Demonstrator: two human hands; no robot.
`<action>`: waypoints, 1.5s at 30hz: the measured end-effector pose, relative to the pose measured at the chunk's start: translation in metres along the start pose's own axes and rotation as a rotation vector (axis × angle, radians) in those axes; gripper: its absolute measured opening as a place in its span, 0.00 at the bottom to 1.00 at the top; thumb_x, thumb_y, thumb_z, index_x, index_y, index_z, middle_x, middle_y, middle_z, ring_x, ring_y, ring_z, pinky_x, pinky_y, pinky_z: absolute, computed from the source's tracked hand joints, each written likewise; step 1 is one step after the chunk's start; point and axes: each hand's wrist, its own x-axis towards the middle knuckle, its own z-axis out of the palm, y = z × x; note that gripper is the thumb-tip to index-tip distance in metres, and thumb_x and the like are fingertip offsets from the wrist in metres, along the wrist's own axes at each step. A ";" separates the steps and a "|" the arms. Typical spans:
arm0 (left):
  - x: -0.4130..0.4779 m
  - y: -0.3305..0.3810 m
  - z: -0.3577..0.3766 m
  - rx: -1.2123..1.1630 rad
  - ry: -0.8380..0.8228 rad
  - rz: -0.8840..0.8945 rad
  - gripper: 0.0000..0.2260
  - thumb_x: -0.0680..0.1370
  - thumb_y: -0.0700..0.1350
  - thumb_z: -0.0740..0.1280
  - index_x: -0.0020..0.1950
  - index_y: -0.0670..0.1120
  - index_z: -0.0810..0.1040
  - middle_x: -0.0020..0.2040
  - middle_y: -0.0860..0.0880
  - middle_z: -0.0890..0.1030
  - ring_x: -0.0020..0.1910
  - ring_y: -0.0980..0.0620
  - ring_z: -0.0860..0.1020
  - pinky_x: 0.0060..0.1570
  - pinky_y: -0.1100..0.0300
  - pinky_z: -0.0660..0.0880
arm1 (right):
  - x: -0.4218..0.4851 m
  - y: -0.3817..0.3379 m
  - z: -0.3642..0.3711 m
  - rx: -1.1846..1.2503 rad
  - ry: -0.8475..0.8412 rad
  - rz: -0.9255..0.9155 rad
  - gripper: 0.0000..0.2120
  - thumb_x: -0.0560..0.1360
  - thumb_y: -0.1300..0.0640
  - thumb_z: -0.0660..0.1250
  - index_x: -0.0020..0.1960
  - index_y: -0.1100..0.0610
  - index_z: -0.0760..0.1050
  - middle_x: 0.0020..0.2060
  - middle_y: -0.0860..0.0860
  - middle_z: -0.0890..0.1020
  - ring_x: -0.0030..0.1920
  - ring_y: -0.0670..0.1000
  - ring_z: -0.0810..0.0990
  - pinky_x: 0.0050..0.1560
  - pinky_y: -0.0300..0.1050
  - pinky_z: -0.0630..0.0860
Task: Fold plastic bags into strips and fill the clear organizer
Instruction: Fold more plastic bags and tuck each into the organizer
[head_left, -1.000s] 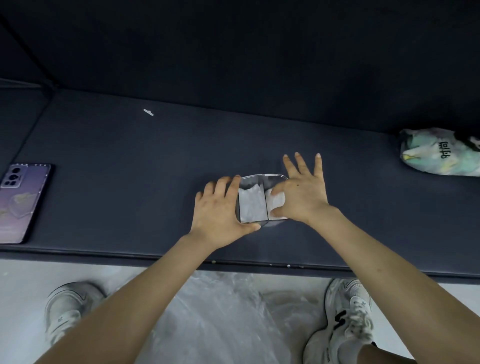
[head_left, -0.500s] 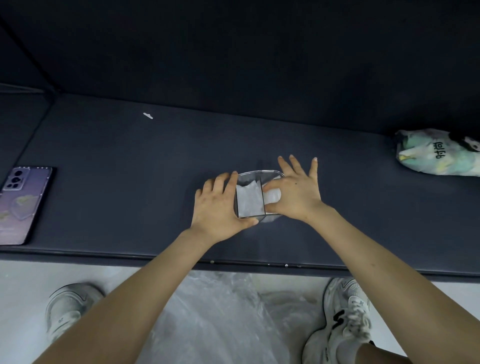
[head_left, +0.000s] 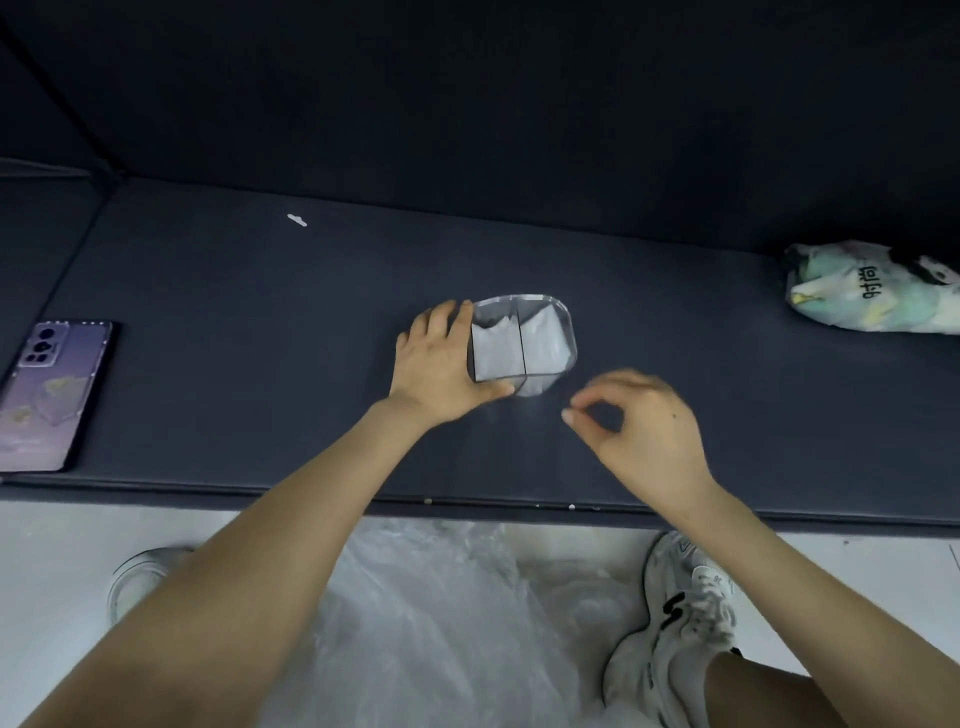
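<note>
Near the table (head_left: 260, 312)'s front edge, right hand (head_left: 644, 431) hovers loosely curled, holding nothing. Left hand (head_left: 439, 364)'s straight fingers press the clear organizer (head_left: 570, 332)'s left wall mid-table, folded bags (head_left: 496, 353) in both compartments. Phone (head_left: 49, 395)'s way off at the left edge.

Black Chinese characters, apparently 时尚, are printed on the pastel plastic bag (head_left: 857, 306) at the right end of the tabletop (head_left: 260, 312); they are turned away from upright as the head camera sees them. The right white sneaker (head_left: 691, 587) on the floor (head_left: 52, 571) bears a bold black S-shaped mark on its side, and fine grey print near its collar is too small to read
</note>
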 end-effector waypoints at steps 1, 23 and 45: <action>0.005 -0.001 -0.002 -0.015 0.003 0.000 0.49 0.69 0.68 0.69 0.79 0.46 0.50 0.78 0.46 0.54 0.76 0.43 0.54 0.73 0.46 0.55 | -0.017 -0.001 0.003 -0.006 -0.077 0.041 0.05 0.72 0.50 0.72 0.44 0.50 0.83 0.45 0.47 0.84 0.48 0.53 0.81 0.48 0.45 0.74; -0.171 -0.025 -0.038 -0.369 0.155 0.107 0.24 0.71 0.63 0.57 0.41 0.46 0.84 0.35 0.55 0.76 0.34 0.59 0.74 0.37 0.69 0.66 | -0.120 -0.033 0.041 0.318 -0.447 0.125 0.05 0.72 0.55 0.72 0.38 0.48 0.81 0.45 0.43 0.80 0.50 0.41 0.75 0.53 0.35 0.68; -0.210 0.063 -0.107 -1.003 0.311 0.005 0.06 0.78 0.40 0.68 0.41 0.46 0.81 0.33 0.49 0.81 0.32 0.57 0.77 0.36 0.67 0.73 | -0.106 -0.076 -0.088 0.920 -0.066 0.067 0.14 0.72 0.41 0.70 0.51 0.50 0.77 0.37 0.48 0.80 0.33 0.48 0.77 0.33 0.37 0.72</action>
